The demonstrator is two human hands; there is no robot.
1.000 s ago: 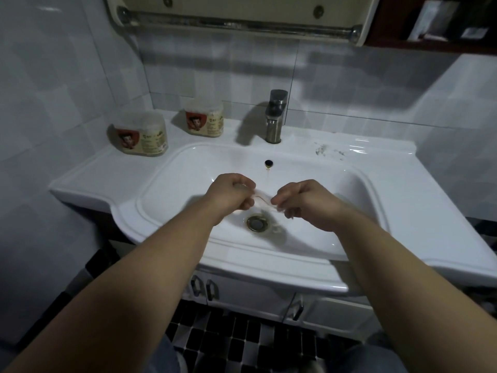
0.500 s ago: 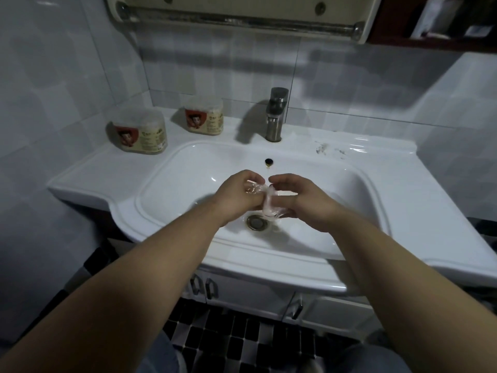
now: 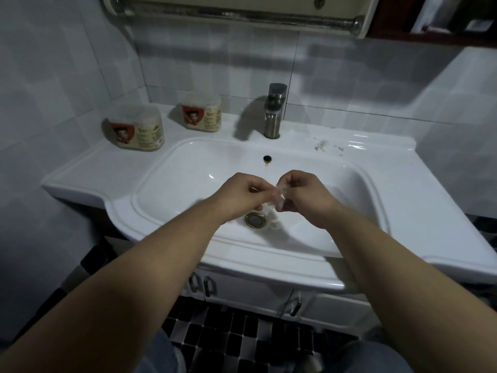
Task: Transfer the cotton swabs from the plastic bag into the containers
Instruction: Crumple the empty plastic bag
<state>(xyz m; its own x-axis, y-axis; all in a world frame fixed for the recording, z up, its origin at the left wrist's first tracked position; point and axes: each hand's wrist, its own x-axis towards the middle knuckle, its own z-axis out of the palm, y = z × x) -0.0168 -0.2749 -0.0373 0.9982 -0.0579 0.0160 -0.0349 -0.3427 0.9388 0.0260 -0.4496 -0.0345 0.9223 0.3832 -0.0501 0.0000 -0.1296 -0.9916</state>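
Plastic bag (image 3: 279, 197) is pinched between the curled fingers of left hand (image 3: 240, 193) and right hand (image 3: 305, 196), I'm guessing to pull it open; containers (image 3: 135, 130) sit well beyond the fingertips.

Pale glossy tiles cover the left wall (image 3: 61, 76) and the back wall (image 3: 349, 71), grey in dim light. A white bench (image 3: 435, 200) runs along the back wall, with an oval basin (image 3: 185, 184) sunk into it. A brushed metal tap (image 3: 273, 111) stands at the bench's rear edge, and dark smudges (image 3: 326, 146) mark the rear right. A metal rail (image 3: 242, 16) hangs overhead beside a dark red shelf (image 3: 443, 25). White cupboard doors (image 3: 336, 305) sit below, above a black-and-white chequered floor (image 3: 242, 340).
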